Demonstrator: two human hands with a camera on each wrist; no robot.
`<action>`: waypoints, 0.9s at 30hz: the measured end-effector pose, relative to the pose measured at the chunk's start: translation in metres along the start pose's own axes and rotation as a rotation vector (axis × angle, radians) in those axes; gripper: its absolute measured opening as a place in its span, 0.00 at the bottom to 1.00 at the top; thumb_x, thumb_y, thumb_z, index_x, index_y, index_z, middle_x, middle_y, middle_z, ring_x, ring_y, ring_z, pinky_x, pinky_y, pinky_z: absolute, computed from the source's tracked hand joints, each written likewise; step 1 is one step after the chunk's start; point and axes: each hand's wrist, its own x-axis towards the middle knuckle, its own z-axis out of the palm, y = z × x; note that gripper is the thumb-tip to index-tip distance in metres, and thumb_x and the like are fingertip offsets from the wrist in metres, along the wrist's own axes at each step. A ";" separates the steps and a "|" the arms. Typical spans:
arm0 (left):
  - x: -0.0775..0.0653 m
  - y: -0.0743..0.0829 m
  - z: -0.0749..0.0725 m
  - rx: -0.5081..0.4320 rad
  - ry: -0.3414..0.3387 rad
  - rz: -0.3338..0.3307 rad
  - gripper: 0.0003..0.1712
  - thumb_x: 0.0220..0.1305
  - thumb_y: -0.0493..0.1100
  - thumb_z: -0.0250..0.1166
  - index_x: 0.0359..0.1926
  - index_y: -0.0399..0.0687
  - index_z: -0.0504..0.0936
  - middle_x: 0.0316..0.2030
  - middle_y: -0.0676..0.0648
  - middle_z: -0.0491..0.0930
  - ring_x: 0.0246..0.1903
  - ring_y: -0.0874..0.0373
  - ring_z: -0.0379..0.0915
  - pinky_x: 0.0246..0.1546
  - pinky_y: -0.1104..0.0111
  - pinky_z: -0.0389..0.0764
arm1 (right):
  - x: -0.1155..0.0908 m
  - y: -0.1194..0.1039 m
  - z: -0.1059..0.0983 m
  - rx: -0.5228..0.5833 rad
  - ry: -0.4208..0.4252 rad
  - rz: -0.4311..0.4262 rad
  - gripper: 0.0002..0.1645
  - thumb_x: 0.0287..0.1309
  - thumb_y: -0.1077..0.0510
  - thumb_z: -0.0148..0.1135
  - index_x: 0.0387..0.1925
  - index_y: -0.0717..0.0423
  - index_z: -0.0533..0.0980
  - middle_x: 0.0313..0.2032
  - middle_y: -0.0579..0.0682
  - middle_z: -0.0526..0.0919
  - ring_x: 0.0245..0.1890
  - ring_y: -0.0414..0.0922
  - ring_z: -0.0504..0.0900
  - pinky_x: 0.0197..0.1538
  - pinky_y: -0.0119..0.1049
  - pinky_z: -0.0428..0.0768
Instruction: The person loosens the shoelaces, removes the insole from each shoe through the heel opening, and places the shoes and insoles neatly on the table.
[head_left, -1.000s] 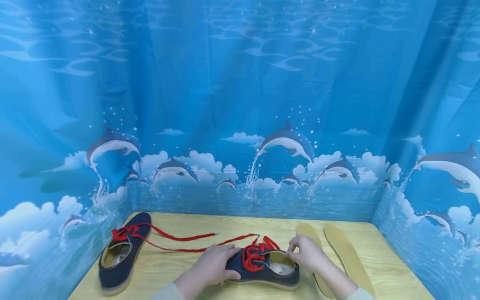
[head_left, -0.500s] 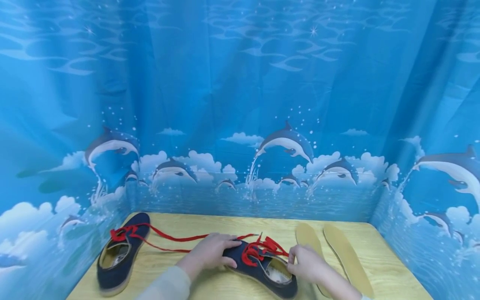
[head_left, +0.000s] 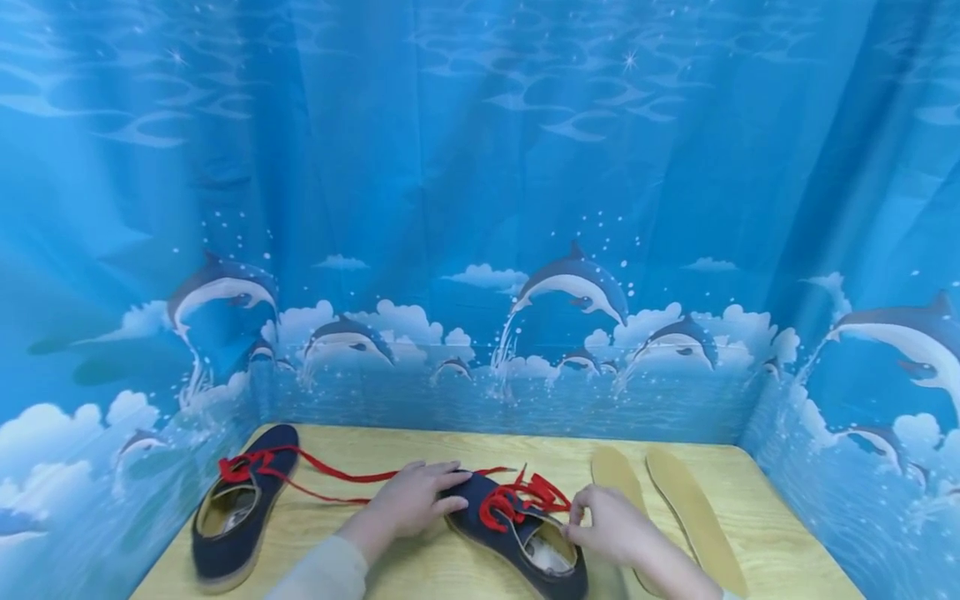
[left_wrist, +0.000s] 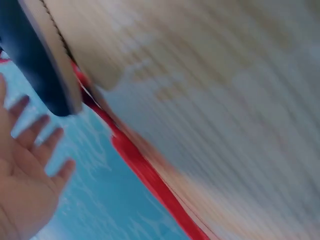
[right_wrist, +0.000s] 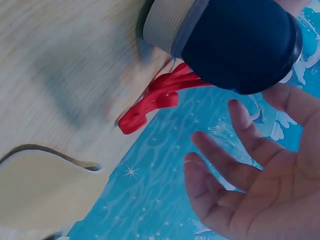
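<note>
A navy lace-up shoe (head_left: 508, 543) with red laces (head_left: 525, 497) lies at the front middle of the table, toe angled to the far left. My left hand (head_left: 414, 500) is at its toe, fingers extended; in the left wrist view those fingers are spread beside the toe (left_wrist: 37, 62). At the opening's edge near the heel, my right hand (head_left: 617, 525) pinches the shoe's collar. The right wrist view shows the heel (right_wrist: 240, 45) with a fingertip against its rim and the other fingers loosely bent. The inside of the shoe is partly visible.
A second navy shoe (head_left: 232, 550) stands at the left, its red laces (head_left: 337, 475) trailing right across the wooden table (head_left: 360, 450). Two tan insoles, a left one (head_left: 617, 473) and a right one (head_left: 693, 508), lie at the right. A blue dolphin curtain (head_left: 450, 208) surrounds the table.
The middle shoe has turned, its heel swinging toward the person. My left hand has moved slightly left and loosened at the toe. My right hand has stayed at the collar, shifting slightly with it.
</note>
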 end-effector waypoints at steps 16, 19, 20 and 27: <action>0.006 0.052 0.021 -0.052 0.190 -0.367 0.29 0.70 0.59 0.61 0.64 0.47 0.80 0.65 0.40 0.73 0.62 0.42 0.73 0.61 0.47 0.72 | 0.013 -0.002 0.017 -0.076 0.048 -0.053 0.13 0.53 0.54 0.74 0.17 0.45 0.80 0.44 0.56 0.84 0.47 0.59 0.78 0.52 0.60 0.78; 0.010 0.049 0.022 -0.089 0.175 -0.341 0.28 0.71 0.56 0.61 0.65 0.46 0.78 0.67 0.39 0.71 0.63 0.41 0.71 0.64 0.46 0.69 | 0.011 -0.005 0.018 -0.076 0.050 -0.072 0.13 0.52 0.54 0.74 0.17 0.45 0.79 0.44 0.56 0.84 0.46 0.59 0.78 0.52 0.61 0.77; 0.011 0.048 0.022 -0.102 0.172 -0.329 0.28 0.72 0.55 0.61 0.66 0.45 0.77 0.68 0.39 0.71 0.63 0.41 0.71 0.65 0.46 0.68 | 0.010 -0.008 0.018 -0.077 0.046 -0.076 0.14 0.52 0.54 0.74 0.17 0.44 0.79 0.44 0.56 0.84 0.46 0.59 0.78 0.52 0.61 0.78; 0.021 0.036 0.021 -0.213 0.152 -0.238 0.26 0.74 0.48 0.59 0.68 0.43 0.74 0.70 0.37 0.67 0.65 0.38 0.67 0.66 0.44 0.66 | 0.005 -0.023 0.026 -0.141 0.040 -0.095 0.17 0.54 0.53 0.74 0.14 0.43 0.77 0.45 0.52 0.84 0.45 0.53 0.77 0.47 0.52 0.80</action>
